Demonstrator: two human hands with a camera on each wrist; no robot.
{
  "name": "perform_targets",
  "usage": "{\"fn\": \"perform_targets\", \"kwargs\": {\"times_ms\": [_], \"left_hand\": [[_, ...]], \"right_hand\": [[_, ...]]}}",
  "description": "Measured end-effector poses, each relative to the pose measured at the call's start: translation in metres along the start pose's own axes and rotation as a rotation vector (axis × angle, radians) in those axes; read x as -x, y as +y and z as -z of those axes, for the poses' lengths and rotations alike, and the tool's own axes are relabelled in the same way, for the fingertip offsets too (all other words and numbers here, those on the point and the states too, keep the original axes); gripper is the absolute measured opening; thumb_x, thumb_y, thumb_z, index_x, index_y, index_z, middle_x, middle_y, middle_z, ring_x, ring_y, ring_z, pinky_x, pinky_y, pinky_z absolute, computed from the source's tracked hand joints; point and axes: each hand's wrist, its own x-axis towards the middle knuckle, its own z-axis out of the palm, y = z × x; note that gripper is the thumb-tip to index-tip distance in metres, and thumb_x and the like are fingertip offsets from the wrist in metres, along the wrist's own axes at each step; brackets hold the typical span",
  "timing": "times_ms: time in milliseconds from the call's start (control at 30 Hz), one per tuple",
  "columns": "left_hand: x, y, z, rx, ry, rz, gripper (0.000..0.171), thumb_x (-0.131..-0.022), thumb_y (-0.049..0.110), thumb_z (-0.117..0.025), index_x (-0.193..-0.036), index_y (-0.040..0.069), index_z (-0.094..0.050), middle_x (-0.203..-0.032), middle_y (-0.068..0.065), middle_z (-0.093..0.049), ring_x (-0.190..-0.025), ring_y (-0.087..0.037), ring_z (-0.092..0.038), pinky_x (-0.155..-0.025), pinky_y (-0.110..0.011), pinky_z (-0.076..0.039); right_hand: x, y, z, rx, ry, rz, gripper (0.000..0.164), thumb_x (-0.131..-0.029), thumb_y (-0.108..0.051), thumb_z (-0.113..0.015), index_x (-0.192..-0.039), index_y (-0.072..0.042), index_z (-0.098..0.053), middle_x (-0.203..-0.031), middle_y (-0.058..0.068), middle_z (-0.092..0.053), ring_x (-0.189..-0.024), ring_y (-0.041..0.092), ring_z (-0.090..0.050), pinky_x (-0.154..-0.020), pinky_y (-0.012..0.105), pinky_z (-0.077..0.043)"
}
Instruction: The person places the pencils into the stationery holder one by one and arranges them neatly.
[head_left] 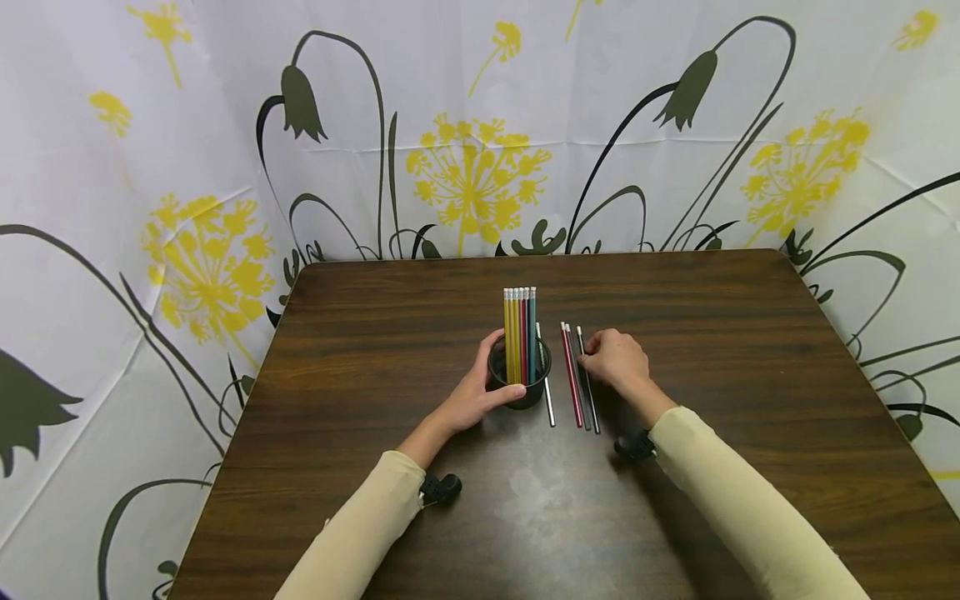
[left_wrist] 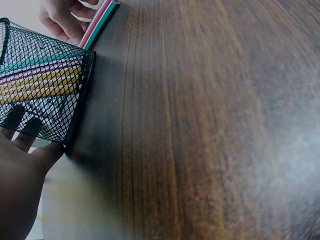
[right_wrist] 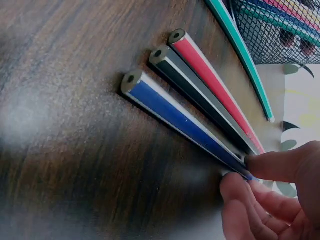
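A black mesh pencil cup (head_left: 536,390) stands upright with several pencils (head_left: 521,342) in it, yellow, red and blue-green among them. My left hand (head_left: 476,390) grips the cup from its left side, thumb around the front. To the right of the cup, a green pencil (right_wrist: 242,57) lies on the table. Farther right a red pencil (right_wrist: 215,82), a black pencil (right_wrist: 200,95) and a blue pencil (right_wrist: 175,117) lie close together, eraser ends away from me. My right hand (head_left: 618,360) pinches the blue pencil near its eraser end with thumb and fingers.
The dark wood-grain table (head_left: 375,333) runs back to a white curtain (head_left: 480,83) printed with yellow and grey flowers. A small black wrist device (head_left: 441,490) sits by the left sleeve, another black wrist device (head_left: 634,447) by the right.
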Motion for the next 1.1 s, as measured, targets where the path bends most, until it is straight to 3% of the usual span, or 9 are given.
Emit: {"fn": "perform_targets", "kwargs": {"times_ms": [133,333,433,700,900,1100], "left_hand": [[0.0,0.001,0.0,-0.008,-0.002,-0.002,0.087,-0.092,0.011,-0.067,-0.154,0.012,-0.006,-0.153,-0.022,-0.025,-0.133,-0.037,-0.039,-0.11,-0.055,-0.027],[0.0,0.0,0.0,0.0,0.001,0.004,0.087,-0.092,0.009,-0.067,-0.155,0.012,-0.006,-0.154,-0.021,-0.024,-0.131,-0.037,-0.041,-0.109,-0.054,-0.028],[0.0,0.001,0.0,0.005,0.003,0.005,0.087,-0.092,0.008,-0.066,-0.155,0.013,-0.006,-0.154,-0.022,-0.024,-0.132,-0.038,-0.041,-0.11,-0.054,-0.028],[-0.002,-0.006,0.002,-0.005,-0.008,0.012,0.087,-0.093,0.012,-0.066,-0.155,0.014,-0.004,-0.154,-0.022,-0.023,-0.135,-0.037,-0.035,-0.111,-0.056,-0.025],[-0.009,-0.034,0.0,0.0,0.018,0.01,0.09,-0.093,0.017,-0.068,-0.155,0.026,-0.004,-0.155,-0.016,-0.023,-0.135,-0.035,-0.037,-0.111,-0.054,-0.025],[-0.009,-0.036,-0.002,-0.005,0.043,-0.001,0.088,-0.092,0.016,-0.069,-0.153,0.034,-0.009,-0.154,-0.009,-0.028,-0.134,-0.028,-0.039,-0.111,-0.051,-0.027]], "right_hand": [[0.0,-0.001,0.0,0.047,0.023,0.008,0.02,-0.084,-0.031,-0.071,-0.091,-0.013,-0.071,-0.091,0.008,-0.068,-0.079,0.027,-0.06,-0.072,0.048,-0.049],[0.001,0.001,0.003,-0.032,-0.02,0.002,0.018,-0.086,-0.026,-0.067,-0.093,-0.01,-0.07,-0.076,0.004,-0.067,-0.061,0.019,-0.061,-0.058,0.038,-0.048],[0.003,0.001,0.008,-0.085,-0.024,-0.001,0.019,-0.087,-0.026,-0.066,-0.096,-0.01,-0.07,-0.077,0.004,-0.068,-0.059,0.017,-0.061,-0.055,0.036,-0.047],[0.019,-0.018,0.038,-0.171,0.153,0.098,0.019,-0.088,-0.026,-0.064,-0.099,-0.014,-0.073,-0.087,0.0,-0.072,-0.078,0.021,-0.064,-0.062,0.039,-0.045],[0.032,-0.038,0.061,-0.399,0.324,0.28,0.016,-0.09,-0.02,-0.066,-0.101,-0.01,-0.072,-0.082,0.001,-0.072,-0.071,0.016,-0.066,-0.061,0.03,-0.046],[0.046,-0.06,0.073,-0.68,0.41,0.447,0.013,-0.089,-0.012,-0.07,-0.1,-0.005,-0.07,-0.082,0.006,-0.071,-0.064,0.013,-0.065,-0.056,0.021,-0.047]]}}
